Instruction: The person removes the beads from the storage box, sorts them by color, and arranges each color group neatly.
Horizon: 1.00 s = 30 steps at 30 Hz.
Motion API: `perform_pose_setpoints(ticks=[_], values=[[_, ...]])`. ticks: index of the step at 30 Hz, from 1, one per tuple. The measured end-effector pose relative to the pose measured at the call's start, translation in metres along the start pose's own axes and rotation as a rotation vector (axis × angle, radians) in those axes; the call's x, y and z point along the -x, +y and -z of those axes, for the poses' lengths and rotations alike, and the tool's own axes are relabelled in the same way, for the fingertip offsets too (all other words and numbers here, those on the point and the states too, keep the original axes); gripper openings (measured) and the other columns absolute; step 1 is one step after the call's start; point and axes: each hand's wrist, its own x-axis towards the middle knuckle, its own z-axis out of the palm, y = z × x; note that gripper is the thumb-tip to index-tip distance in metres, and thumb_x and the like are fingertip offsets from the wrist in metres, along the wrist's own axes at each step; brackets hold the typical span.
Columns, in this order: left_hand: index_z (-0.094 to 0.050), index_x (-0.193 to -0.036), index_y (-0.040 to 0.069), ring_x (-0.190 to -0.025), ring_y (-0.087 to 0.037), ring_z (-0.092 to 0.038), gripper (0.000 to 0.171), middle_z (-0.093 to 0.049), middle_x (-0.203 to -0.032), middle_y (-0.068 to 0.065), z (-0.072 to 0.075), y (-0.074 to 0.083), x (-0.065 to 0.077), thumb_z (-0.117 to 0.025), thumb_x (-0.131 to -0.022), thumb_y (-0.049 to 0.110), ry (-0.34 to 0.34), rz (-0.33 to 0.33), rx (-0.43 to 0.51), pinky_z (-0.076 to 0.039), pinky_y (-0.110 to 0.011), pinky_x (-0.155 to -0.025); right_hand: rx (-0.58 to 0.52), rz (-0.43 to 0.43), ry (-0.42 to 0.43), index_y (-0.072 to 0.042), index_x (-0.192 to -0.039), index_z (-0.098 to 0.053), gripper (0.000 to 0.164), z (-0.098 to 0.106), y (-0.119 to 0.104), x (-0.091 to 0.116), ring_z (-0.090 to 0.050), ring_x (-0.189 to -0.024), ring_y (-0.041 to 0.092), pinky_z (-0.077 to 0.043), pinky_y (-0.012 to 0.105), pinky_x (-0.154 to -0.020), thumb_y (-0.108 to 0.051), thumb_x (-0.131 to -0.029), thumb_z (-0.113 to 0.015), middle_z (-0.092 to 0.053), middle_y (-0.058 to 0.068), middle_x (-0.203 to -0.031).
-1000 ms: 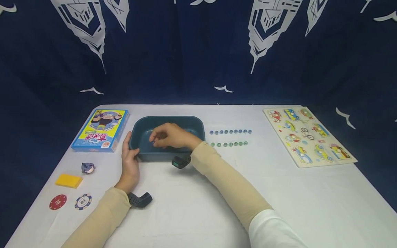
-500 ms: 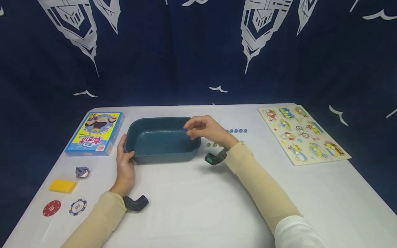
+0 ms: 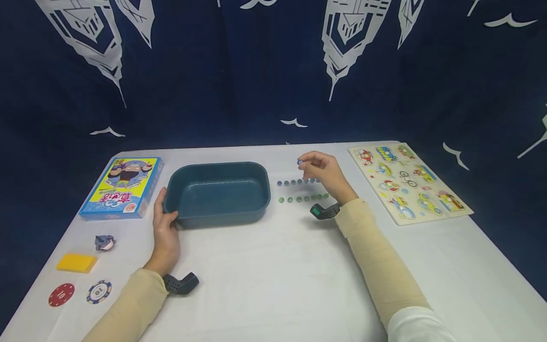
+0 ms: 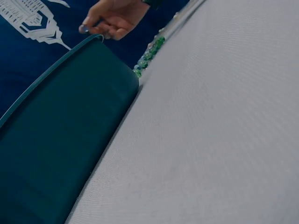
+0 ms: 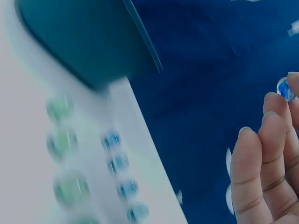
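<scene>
My left hand (image 3: 165,237) grips the near left corner of a dark teal rectangular basin (image 3: 213,221), fingers along its left wall and thumb on the front wall. No contents show inside it. Right of the basin, my right hand (image 3: 326,173) is raised, pinching a clear glass marble with a blue swirl (image 5: 285,88) between thumb and fingertips. Under this hand lie a row of blue marbles (image 3: 293,182) and, nearer, a row of green marbles (image 3: 299,199). The hand partly covers the right end of the blue row.
A picture puzzle board (image 3: 410,180) lies at the right. At the left are a boxed card game (image 3: 121,187), a small shark figure (image 3: 104,242), a yellow block (image 3: 77,262), a red chip (image 3: 61,295) and a white-and-blue chip (image 3: 99,291). A dark curtain (image 3: 239,95) hangs behind the table.
My right hand has moved from inside the basin out to the right, over the marble rows, with the blue marble pinched. My left hand stays at the basin. The head view has shifted slightly.
</scene>
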Motion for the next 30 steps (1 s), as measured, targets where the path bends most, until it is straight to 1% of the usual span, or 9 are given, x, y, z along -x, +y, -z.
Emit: perform_pose_setpoints(ticks=[5, 9, 13, 16, 17, 20, 23, 27, 30], values=[[-0.01, -0.161, 0.016, -0.151, -0.007, 0.003, 0.074, -0.002, -0.167, 0.007, 0.0, 0.0, 0.0, -0.024, -0.09, 0.002, 0.002, -0.013, 0.013, 0.002, -0.026, -0.12, -0.015, -0.075, 0.119, -0.005, -0.108, -0.067, 0.017, 0.026, 0.01, 0.006, -0.065, -0.076, 0.013, -0.057, 0.024, -0.074, -0.013, -0.093, -0.068, -0.071, -0.002, -0.094], [-0.01, -0.161, 0.017, -0.151, -0.007, 0.003, 0.073, -0.002, -0.166, 0.007, -0.001, 0.001, 0.001, -0.024, -0.09, 0.002, -0.002, -0.012, 0.022, 0.002, -0.027, -0.12, -0.039, -0.13, 0.193, -0.003, -0.109, -0.066, 0.016, 0.044, 0.018, 0.013, -0.061, -0.075, 0.011, -0.055, 0.023, -0.068, -0.01, -0.094, -0.066, -0.07, -0.002, -0.093], [-0.01, -0.161, 0.018, -0.151, -0.007, 0.004, 0.073, -0.001, -0.166, 0.008, -0.001, 0.001, 0.001, -0.023, -0.091, 0.003, -0.003, 0.0, 0.021, 0.003, -0.028, -0.12, -0.012, -0.181, 0.261, -0.004, -0.108, -0.066, 0.016, 0.06, 0.03, 0.019, -0.06, -0.073, 0.011, -0.054, 0.022, -0.063, -0.008, -0.092, -0.067, -0.071, -0.002, -0.091], [-0.009, -0.161, 0.019, -0.151, -0.007, 0.004, 0.073, -0.001, -0.166, 0.008, -0.001, 0.002, 0.002, -0.023, -0.091, 0.003, -0.002, 0.01, 0.005, 0.003, -0.028, -0.12, 0.03, -0.218, 0.283, -0.001, -0.109, -0.064, 0.019, 0.07, 0.042, 0.023, -0.06, -0.067, 0.011, -0.053, 0.021, -0.059, -0.007, -0.091, -0.068, -0.071, 0.0, -0.088], [-0.009, -0.161, 0.019, -0.151, -0.007, 0.004, 0.072, -0.001, -0.166, 0.009, -0.001, 0.002, 0.002, -0.022, -0.091, 0.004, -0.002, 0.014, -0.002, 0.003, -0.028, -0.12, 0.051, -0.229, 0.287, 0.0, -0.109, -0.063, 0.02, 0.073, 0.046, 0.024, -0.06, -0.064, 0.011, -0.052, 0.021, -0.058, -0.007, -0.091, -0.068, -0.07, 0.001, -0.086], [-0.009, -0.161, 0.02, -0.151, -0.006, 0.004, 0.072, -0.001, -0.166, 0.01, -0.001, 0.002, 0.002, -0.022, -0.092, 0.004, -0.003, 0.029, -0.02, 0.003, -0.028, -0.12, 0.161, -0.241, 0.284, 0.004, -0.112, -0.061, 0.024, 0.078, 0.056, 0.028, -0.058, -0.057, 0.009, -0.051, 0.021, -0.053, -0.009, -0.092, -0.066, -0.067, 0.004, -0.079], [-0.009, -0.161, 0.021, -0.151, -0.005, 0.003, 0.072, -0.001, -0.166, 0.011, -0.001, 0.002, 0.003, -0.022, -0.092, 0.004, -0.004, 0.031, -0.024, 0.001, -0.026, -0.12, 0.288, -0.25, 0.298, 0.003, -0.113, -0.062, 0.025, 0.079, 0.062, 0.031, -0.057, -0.053, 0.008, -0.051, 0.021, -0.05, -0.012, -0.093, -0.066, -0.063, 0.006, -0.075], [-0.009, -0.161, 0.021, -0.151, -0.004, 0.002, 0.072, -0.002, -0.166, 0.012, -0.001, 0.002, 0.003, -0.022, -0.093, 0.004, -0.007, 0.019, -0.019, -0.001, -0.021, -0.119, 0.411, -0.267, 0.328, 0.001, -0.112, -0.066, 0.025, 0.079, 0.066, 0.033, -0.057, -0.054, 0.007, -0.05, 0.021, -0.05, -0.014, -0.093, -0.066, -0.063, 0.01, -0.081], [-0.009, -0.161, 0.02, -0.151, -0.004, 0.002, 0.072, -0.002, -0.166, 0.011, -0.001, 0.002, 0.003, -0.021, -0.092, 0.003, -0.008, 0.008, -0.017, -0.001, -0.02, -0.118, 0.47, -0.279, 0.344, 0.0, -0.111, -0.068, 0.024, 0.08, 0.067, 0.034, -0.058, -0.056, 0.007, -0.05, 0.02, -0.051, -0.014, -0.092, -0.068, -0.065, 0.011, -0.083]])
